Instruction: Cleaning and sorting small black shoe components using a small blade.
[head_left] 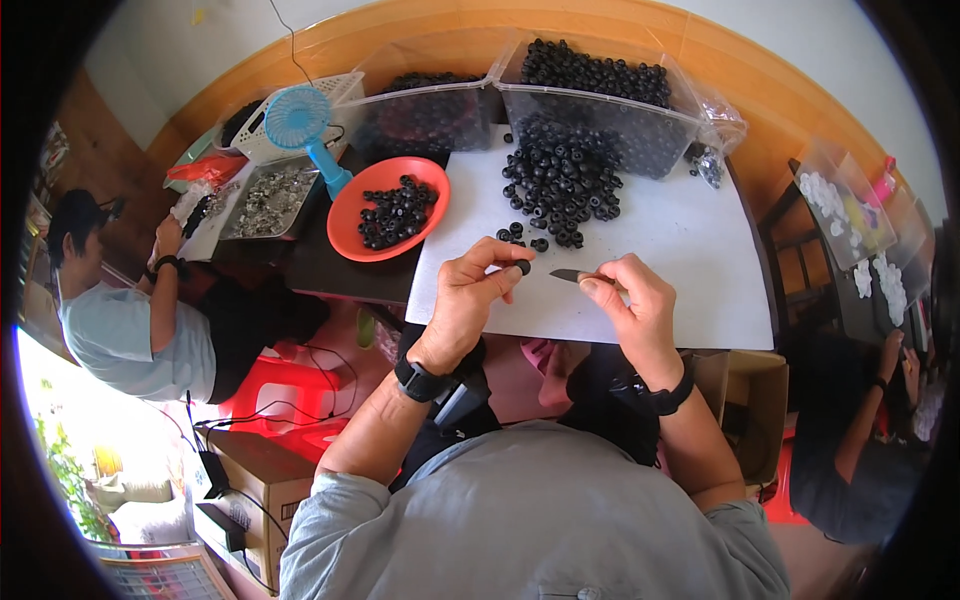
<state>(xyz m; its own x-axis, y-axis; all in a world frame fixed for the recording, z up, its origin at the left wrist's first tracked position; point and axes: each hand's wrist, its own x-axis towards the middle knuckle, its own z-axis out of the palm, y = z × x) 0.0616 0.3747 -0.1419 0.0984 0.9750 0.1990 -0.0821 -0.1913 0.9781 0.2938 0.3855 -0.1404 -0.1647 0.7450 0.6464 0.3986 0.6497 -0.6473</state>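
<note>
A: Where's the black ring (522, 266)?
B: Centre frame, pinched in the left hand (470, 300) fingertips, over the white board (690, 270).
A: The right hand (635, 305)?
B: Closed around a small blade (566, 274), tip just beside the ring.
A: Room?
B: Ring pile (562, 180) above; bare board rightward.

My hands: left hand (470, 300) pinches a ring (522, 267), right hand (632, 300) holds a blade (566, 275) just right of it.
Ring pile (562, 180): on the board (690, 260), behind my hands.
Bowl (350, 215): left of the pile.
Bins (600, 110): behind the board.
Fan (300, 120): left of the bins.
</note>
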